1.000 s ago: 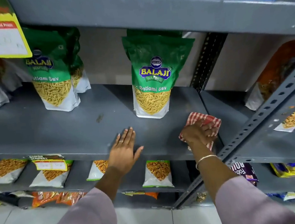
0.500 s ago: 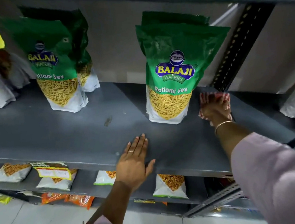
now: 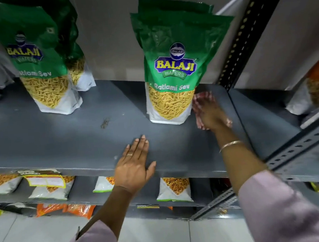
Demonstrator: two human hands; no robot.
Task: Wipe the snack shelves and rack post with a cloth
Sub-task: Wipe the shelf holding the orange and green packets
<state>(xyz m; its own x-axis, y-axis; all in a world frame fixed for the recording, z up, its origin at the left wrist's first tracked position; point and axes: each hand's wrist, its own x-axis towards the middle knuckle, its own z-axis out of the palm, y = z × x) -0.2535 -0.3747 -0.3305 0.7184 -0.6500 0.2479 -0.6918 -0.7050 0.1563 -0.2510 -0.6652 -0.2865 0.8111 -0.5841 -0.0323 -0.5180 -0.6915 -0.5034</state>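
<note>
A grey metal shelf (image 3: 61,140) runs across the view. My right hand (image 3: 210,115) presses a red-and-white checked cloth (image 3: 198,100) onto the shelf, just right of a green Balaji Ratlami Sev pouch (image 3: 171,66); hand and cloth are motion-blurred. My left hand (image 3: 134,164) lies flat with fingers apart on the shelf's front edge, holding nothing. The dark perforated rack post (image 3: 243,34) rises behind, at the shelf's right end.
Two more green pouches (image 3: 42,72) stand at the left of the shelf. A small dirt mark (image 3: 105,123) is on the shelf surface. Lower shelves carry small snack packets (image 3: 173,189) and a yellow price tag (image 3: 45,180). A slotted grey bar (image 3: 300,146) crosses at right.
My right hand slid the cloth from the shelf's front edge back beside the green pouch, then slightly forward again. The camera moved closer. My left hand stayed on the shelf edge.
</note>
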